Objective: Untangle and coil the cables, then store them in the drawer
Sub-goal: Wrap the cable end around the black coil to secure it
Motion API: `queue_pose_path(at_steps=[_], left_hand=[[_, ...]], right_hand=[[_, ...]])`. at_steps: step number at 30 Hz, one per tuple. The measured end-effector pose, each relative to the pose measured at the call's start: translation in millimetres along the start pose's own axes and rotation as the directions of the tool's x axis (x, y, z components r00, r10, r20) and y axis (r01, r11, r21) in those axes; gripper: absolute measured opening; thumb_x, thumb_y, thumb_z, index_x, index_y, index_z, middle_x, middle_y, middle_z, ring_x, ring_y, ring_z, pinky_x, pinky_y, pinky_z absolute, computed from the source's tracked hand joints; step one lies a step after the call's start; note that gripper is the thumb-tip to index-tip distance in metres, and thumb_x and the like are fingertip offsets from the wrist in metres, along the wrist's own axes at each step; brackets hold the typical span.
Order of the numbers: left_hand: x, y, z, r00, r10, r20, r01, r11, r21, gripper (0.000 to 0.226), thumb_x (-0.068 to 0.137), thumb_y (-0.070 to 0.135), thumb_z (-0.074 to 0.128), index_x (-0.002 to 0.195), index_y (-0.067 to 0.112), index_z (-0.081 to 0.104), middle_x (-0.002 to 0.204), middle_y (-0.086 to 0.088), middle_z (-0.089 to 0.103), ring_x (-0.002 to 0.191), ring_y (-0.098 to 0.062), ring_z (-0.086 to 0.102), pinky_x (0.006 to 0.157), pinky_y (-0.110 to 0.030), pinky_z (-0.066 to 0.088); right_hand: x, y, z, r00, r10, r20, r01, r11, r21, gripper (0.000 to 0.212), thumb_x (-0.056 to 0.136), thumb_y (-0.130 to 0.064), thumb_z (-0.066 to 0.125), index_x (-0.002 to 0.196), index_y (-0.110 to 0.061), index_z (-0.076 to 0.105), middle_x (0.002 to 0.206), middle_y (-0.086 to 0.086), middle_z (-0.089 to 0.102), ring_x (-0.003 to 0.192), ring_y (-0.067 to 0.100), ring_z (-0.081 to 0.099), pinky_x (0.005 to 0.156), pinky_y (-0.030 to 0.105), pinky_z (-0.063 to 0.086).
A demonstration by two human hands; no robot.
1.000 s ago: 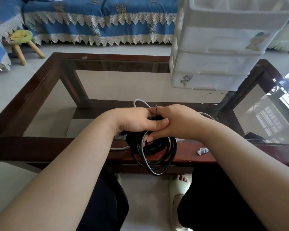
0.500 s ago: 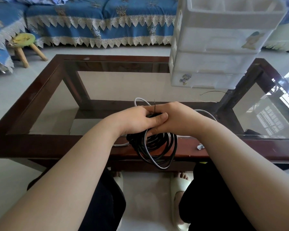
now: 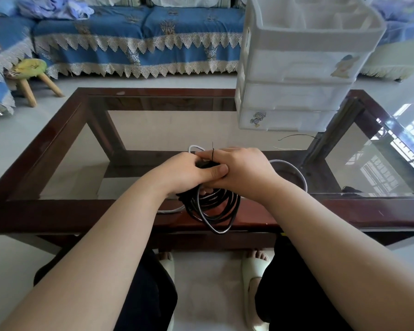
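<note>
A black cable coil [image 3: 213,209] hangs over the near edge of the glass table [image 3: 58,211]. My left hand [image 3: 184,173] grips the top of the coil, thumb laid across it. Pressed against it, my right hand [image 3: 244,168] pinches a thin black tie [image 3: 212,151] that sticks up above the bundle. A white cable [image 3: 294,167] loops on the glass behind my right hand, and part of it shows under my left wrist. The white plastic drawer unit [image 3: 296,91] stands at the back right with its drawers closed.
Thin black and white ties [image 3: 294,137] lie on the glass in front of the drawer unit. A blue sofa [image 3: 134,37] and a small wooden stool [image 3: 31,72] stand beyond the table. My knees and slippers are below the table's near edge.
My hands and the black coil have stayed together over the near edge. The view has tilted down slightly, so the table sits higher in frame.
</note>
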State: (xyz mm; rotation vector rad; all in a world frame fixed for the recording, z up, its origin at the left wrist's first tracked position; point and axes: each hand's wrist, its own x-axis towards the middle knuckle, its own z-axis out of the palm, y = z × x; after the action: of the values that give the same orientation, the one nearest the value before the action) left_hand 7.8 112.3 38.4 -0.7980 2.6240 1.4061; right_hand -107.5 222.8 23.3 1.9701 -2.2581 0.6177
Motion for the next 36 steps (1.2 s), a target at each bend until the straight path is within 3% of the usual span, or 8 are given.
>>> queue_pose_path(at_steps=[3, 7, 12, 16, 20, 25, 30, 36], left_hand=[[0, 1, -6, 0.999, 0.032, 0.016, -0.032, 0.999, -0.004, 0.053, 0.061, 0.07, 0.061, 0.082, 0.022, 0.07, 0.071, 0.001, 0.074, 0.08, -0.019, 0.07, 0.085, -0.038, 0.053], [3, 3, -10, 0.996, 0.036, 0.083, -0.039, 0.998, 0.038, 0.053, 0.059, 0.071, 0.061, 0.096, 0.033, 0.063, 0.067, 0.018, 0.065, 0.075, -0.008, 0.064, 0.076, -0.027, 0.048], [5, -8, -13, 0.988, 0.017, 0.154, 0.003, 0.992, -0.127, 0.094, 0.049, 0.08, 0.073, 0.125, 0.028, 0.059, 0.116, 0.007, 0.068, 0.111, -0.012, 0.062, 0.102, -0.035, 0.045], [-2, -9, -21, 0.992, 0.006, 0.126, 0.044, 0.918, -0.393, 0.06, 0.069, 0.054, 0.074, 0.117, 0.019, 0.063, 0.108, -0.002, 0.073, 0.101, -0.013, 0.069, 0.093, -0.029, 0.05], [-6, -6, -12, 0.998, 0.032, -0.062, -0.051, 0.941, -0.336, 0.049, 0.078, 0.06, 0.055, 0.11, 0.023, 0.061, 0.106, -0.002, 0.071, 0.097, -0.01, 0.068, 0.088, -0.026, 0.054], [-10, 1, 3, 0.942, 0.106, -0.32, -0.136, 0.988, -0.073, 0.067, 0.082, 0.071, 0.03, 0.114, 0.021, 0.06, 0.103, -0.001, 0.07, 0.096, -0.017, 0.066, 0.088, -0.04, 0.054], [-14, -8, -13, 0.982, 0.131, -0.132, -0.169, 0.927, -0.334, 0.049, 0.077, 0.056, 0.058, 0.109, 0.02, 0.067, 0.104, 0.002, 0.074, 0.096, -0.007, 0.069, 0.079, -0.015, 0.053], [-17, -12, -18, 0.988, 0.148, -0.047, -0.153, 0.887, -0.436, 0.057, 0.063, 0.04, 0.077, 0.116, 0.022, 0.064, 0.107, -0.002, 0.073, 0.1, -0.014, 0.07, 0.086, -0.026, 0.055]], right_hand=[[2, 1, 8, 0.98, -0.098, -0.175, 0.082, 0.992, -0.092, 0.053, 0.068, -0.056, 0.064, 0.111, -0.026, 0.067, 0.082, -0.007, 0.071, 0.071, 0.022, 0.067, 0.051, 0.024, 0.044], [3, 3, 13, 0.942, -0.165, -0.292, 0.114, 0.976, -0.184, 0.051, 0.072, -0.056, 0.05, 0.104, -0.022, 0.071, 0.068, -0.008, 0.065, 0.058, 0.019, 0.062, 0.05, 0.019, 0.03], [0, 8, 15, 0.913, -0.218, -0.345, 0.137, 0.96, -0.243, 0.035, 0.077, -0.045, 0.055, 0.093, -0.02, 0.072, 0.067, -0.007, 0.065, 0.058, 0.018, 0.061, 0.052, 0.019, 0.032], [3, 10, 14, 0.918, -0.199, -0.344, 0.114, 0.961, -0.252, 0.034, 0.076, -0.045, 0.055, 0.087, -0.016, 0.071, 0.067, -0.004, 0.064, 0.059, 0.02, 0.061, 0.051, 0.024, 0.04], [5, 11, 15, 0.907, -0.194, -0.374, 0.09, 0.956, -0.278, 0.034, 0.076, -0.043, 0.06, 0.09, -0.013, 0.068, 0.066, -0.002, 0.062, 0.057, 0.022, 0.059, 0.05, 0.023, 0.037], [7, 8, 8, 0.913, -0.156, -0.378, 0.064, 0.968, -0.244, 0.044, 0.074, -0.047, 0.053, 0.098, -0.013, 0.068, 0.069, -0.002, 0.064, 0.06, 0.023, 0.062, 0.046, 0.021, 0.032], [4, 7, 5, 0.928, -0.109, -0.357, 0.049, 0.984, -0.174, 0.042, 0.077, -0.05, 0.05, 0.089, -0.012, 0.065, 0.067, -0.002, 0.063, 0.057, 0.022, 0.061, 0.04, 0.025, 0.038], [4, 9, 2, 0.933, -0.06, -0.354, 0.004, 0.988, -0.157, 0.045, 0.076, -0.053, 0.048, 0.084, -0.012, 0.063, 0.061, -0.004, 0.061, 0.05, 0.021, 0.059, 0.039, 0.021, 0.033]])
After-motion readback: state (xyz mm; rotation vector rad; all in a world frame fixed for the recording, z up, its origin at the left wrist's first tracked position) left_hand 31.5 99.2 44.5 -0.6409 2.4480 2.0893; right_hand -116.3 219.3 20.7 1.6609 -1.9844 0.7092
